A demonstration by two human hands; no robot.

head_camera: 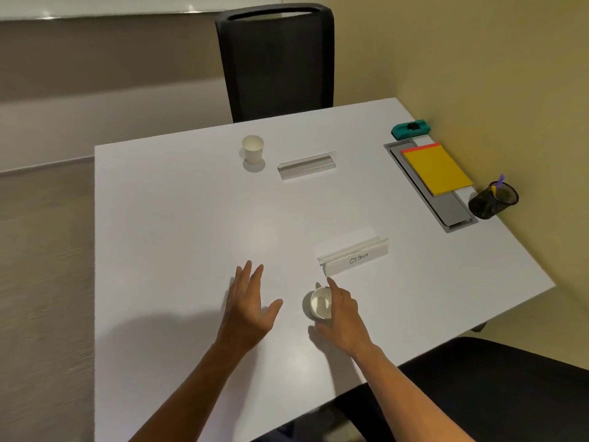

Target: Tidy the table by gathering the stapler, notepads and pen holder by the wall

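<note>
Along the wall at the right of the white table [191,202] lie a teal stapler [410,128], a stack of yellow and orange notepads [436,169] on a grey cable tray lid [452,212], and a black mesh pen holder [492,200] with a purple pen in it. My left hand [250,306] hovers flat over the near middle of the table, fingers straight, holding nothing. My right hand [339,314] sits beside a white paper cup [320,303], its fingers spread against the cup's right side and its thumb under the near rim.
A second white paper cup [252,149] stands at the far middle. Two clear name-card stands are on the table: one at the far middle [307,165], one labelled "OSTRICH" [355,256] just beyond my right hand. One black chair [277,62] stands across the table, another [497,387] at near right.
</note>
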